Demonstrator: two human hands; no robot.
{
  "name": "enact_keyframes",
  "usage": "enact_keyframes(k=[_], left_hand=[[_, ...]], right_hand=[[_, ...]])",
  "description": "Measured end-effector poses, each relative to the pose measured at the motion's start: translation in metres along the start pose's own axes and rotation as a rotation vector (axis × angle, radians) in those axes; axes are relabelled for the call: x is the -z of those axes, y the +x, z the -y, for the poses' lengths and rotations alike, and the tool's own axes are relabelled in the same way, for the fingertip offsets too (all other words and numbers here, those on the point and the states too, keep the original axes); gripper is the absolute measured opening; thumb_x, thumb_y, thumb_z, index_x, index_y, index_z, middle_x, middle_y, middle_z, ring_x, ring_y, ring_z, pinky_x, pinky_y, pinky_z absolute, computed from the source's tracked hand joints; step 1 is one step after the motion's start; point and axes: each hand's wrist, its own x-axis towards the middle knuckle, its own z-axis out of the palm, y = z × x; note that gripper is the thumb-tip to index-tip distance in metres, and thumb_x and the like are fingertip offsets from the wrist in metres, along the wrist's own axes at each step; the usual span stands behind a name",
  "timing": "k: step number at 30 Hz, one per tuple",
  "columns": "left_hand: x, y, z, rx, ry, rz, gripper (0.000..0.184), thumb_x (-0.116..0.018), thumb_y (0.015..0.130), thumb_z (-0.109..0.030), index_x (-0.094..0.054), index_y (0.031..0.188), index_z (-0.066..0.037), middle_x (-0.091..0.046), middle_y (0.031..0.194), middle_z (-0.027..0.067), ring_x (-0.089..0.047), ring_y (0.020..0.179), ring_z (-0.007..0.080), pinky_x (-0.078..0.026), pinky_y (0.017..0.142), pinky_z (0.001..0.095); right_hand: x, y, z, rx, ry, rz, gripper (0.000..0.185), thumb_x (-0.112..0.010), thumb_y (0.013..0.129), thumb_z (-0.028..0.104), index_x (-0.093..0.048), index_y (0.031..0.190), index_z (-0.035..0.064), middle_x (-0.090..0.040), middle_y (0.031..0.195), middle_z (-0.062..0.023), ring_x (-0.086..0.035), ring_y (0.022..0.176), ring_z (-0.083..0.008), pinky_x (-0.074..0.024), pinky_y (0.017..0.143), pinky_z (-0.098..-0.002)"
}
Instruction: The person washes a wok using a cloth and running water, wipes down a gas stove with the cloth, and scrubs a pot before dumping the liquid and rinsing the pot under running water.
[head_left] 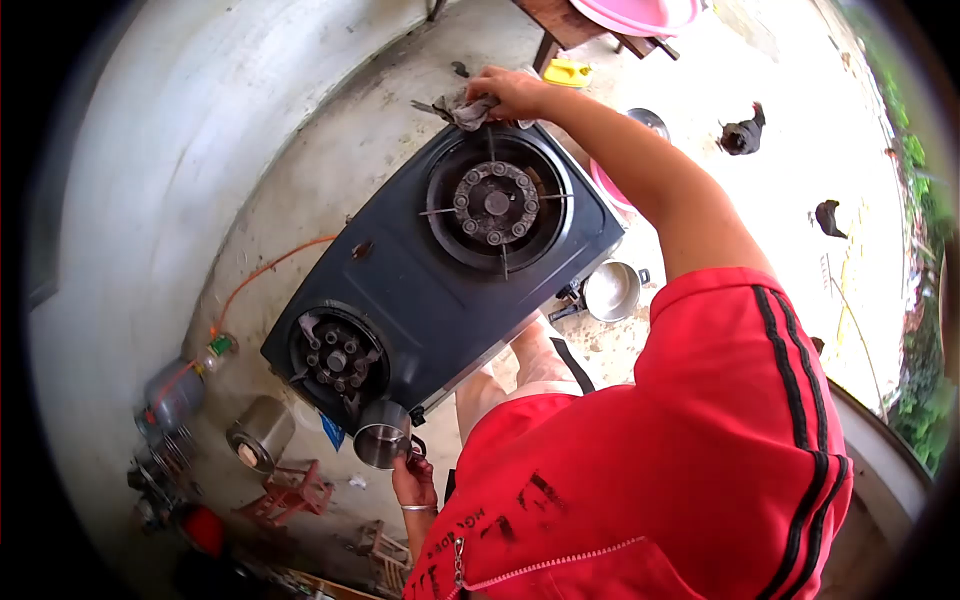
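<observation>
The stove [405,300] runs slantwise from near left to far right, with a large burner [497,203] toward its far end and a small burner [336,359] toward its near one. At the far edge the right hand [505,95] has its fingers bent around a grey rag [470,112], whose loose end hangs out to the left. The left hand [415,480] has its fingers curled at the handle of a steel mug [380,440], just past the stove's near left corner; the mug overlaps that edge in view, and whether it touches the stove I cannot tell. Between the two burners the stove top is open, apart from a rusty patch toward the left edge. Left of the stove a strip of floor [310,165] leaves room before the wall [180,170], crossed by an orange hose [270,265]. On the near left, a steel canister [260,433] and a red stool [290,492] stand near the mug, so room is tighter there. Just beyond the right edge, lower down, sits a pot [612,291].
</observation>
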Motion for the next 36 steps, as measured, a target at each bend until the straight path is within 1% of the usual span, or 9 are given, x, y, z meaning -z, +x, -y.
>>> enact_keyframes(k=[10, 15, 19, 21, 25, 26, 28, 33, 36], left_hand=[[-0.016, -0.004, -0.049, -0.150, 0.128, 0.157, 0.017, -0.053, 0.088, -0.025, -0.055, 0.088, -0.007, -0.059, 0.080, 0.0031, -0.047, 0.061, 0.0115, -0.038, 0.057, 0.0246], [-0.013, -0.001, -0.061, -0.196, 0.246, 0.280, 0.016, -0.055, 0.087, -0.023, -0.055, 0.088, -0.008, -0.059, 0.079, 0.0030, -0.047, 0.061, 0.0117, -0.039, 0.057, 0.0248], [-0.010, 0.005, -0.069, -0.159, 0.331, 0.328, 0.013, -0.055, 0.088, -0.024, -0.054, 0.086, -0.011, -0.059, 0.083, 0.0033, -0.049, 0.062, 0.0140, -0.041, 0.058, 0.0282], [-0.020, 0.001, -0.069, -0.164, 0.377, 0.372, 0.013, -0.054, 0.088, -0.024, -0.054, 0.086, -0.011, -0.059, 0.082, 0.0033, -0.049, 0.062, 0.0143, -0.041, 0.058, 0.0285], [-0.055, -0.003, -0.064, -0.078, 0.368, 0.437, 0.015, -0.055, 0.087, -0.022, -0.055, 0.083, -0.008, -0.060, 0.079, 0.0040, -0.049, 0.061, 0.0134, -0.040, 0.056, 0.0265], [-0.069, -0.006, -0.065, -0.064, 0.392, 0.413, 0.015, -0.054, 0.087, -0.022, -0.055, 0.083, -0.008, -0.059, 0.079, 0.0038, -0.049, 0.061, 0.0140, -0.040, 0.057, 0.0268], [-0.091, -0.006, -0.067, -0.064, 0.445, 0.427, 0.015, -0.054, 0.087, -0.023, -0.055, 0.083, -0.008, -0.059, 0.079, 0.0036, -0.049, 0.061, 0.0140, -0.040, 0.057, 0.0269], [-0.142, 0.002, -0.071, -0.134, 0.542, 0.387, 0.018, -0.054, 0.087, -0.024, -0.055, 0.081, -0.007, -0.058, 0.077, 0.0038, -0.049, 0.061, 0.0140, -0.040, 0.057, 0.0273], [-0.160, 0.016, -0.075, -0.151, 0.603, 0.387, 0.021, -0.054, 0.087, -0.026, -0.055, 0.080, -0.006, -0.057, 0.074, 0.0038, -0.050, 0.060, 0.0137, -0.041, 0.055, 0.0272]], right_hand=[[-0.079, -0.192, -0.011, -0.475, 0.090, -0.510, 0.037, -0.063, 0.080, 0.027, -0.058, 0.114, 0.0129, -0.055, 0.105, -0.0171, -0.055, 0.099, -0.0334, -0.0450, 0.086, -0.0410], [-0.131, -0.280, 0.075, -0.496, 0.102, -0.753, 0.033, -0.061, 0.076, 0.011, -0.056, 0.108, 0.0133, -0.049, 0.109, -0.0153, -0.056, 0.093, -0.0336, -0.0466, 0.084, -0.0384], [-0.165, -0.308, 0.118, -0.632, 0.312, -0.888, 0.035, -0.061, 0.076, 0.011, -0.054, 0.110, 0.0144, -0.047, 0.109, -0.0143, -0.051, 0.101, -0.0324, -0.0454, 0.086, -0.0368], [-0.164, -0.307, 0.119, -0.725, 0.374, -1.094, 0.050, -0.052, 0.065, -0.009, -0.052, 0.111, 0.0110, -0.046, 0.106, -0.0168, -0.048, 0.103, -0.0370, -0.0420, 0.089, -0.0401], [-0.197, -0.294, 0.098, -0.782, 0.399, -1.276, 0.042, -0.055, 0.069, -0.002, -0.052, 0.109, 0.0083, -0.050, 0.104, -0.0184, -0.050, 0.099, -0.0388, -0.0419, 0.087, -0.0417], [-0.213, -0.299, 0.093, -0.798, 0.403, -1.291, 0.042, -0.055, 0.069, -0.002, -0.052, 0.109, 0.0083, -0.050, 0.104, -0.0184, -0.050, 0.099, -0.0388, -0.0419, 0.087, -0.0417], [-0.261, -0.317, 0.084, -1.207, 0.625, -1.061, 0.033, -0.057, 0.073, 0.004, -0.054, 0.106, 0.0068, -0.056, 0.099, -0.0186, -0.054, 0.096, -0.0385, -0.0433, 0.085, -0.0415], [-0.290, -0.348, 0.065, -1.159, 1.035, -1.162, 0.035, -0.055, 0.074, 0.013, -0.054, 0.109, 0.0050, -0.059, 0.103, -0.0202, -0.057, 0.100, -0.0314, -0.0447, 0.086, -0.0388], [-0.237, -0.342, 0.009, -1.079, 0.651, -1.053, 0.037, -0.059, 0.073, 0.017, -0.055, 0.107, 0.0013, -0.062, 0.100, -0.0177, -0.060, 0.094, -0.0315, -0.0451, 0.086, -0.0369]])
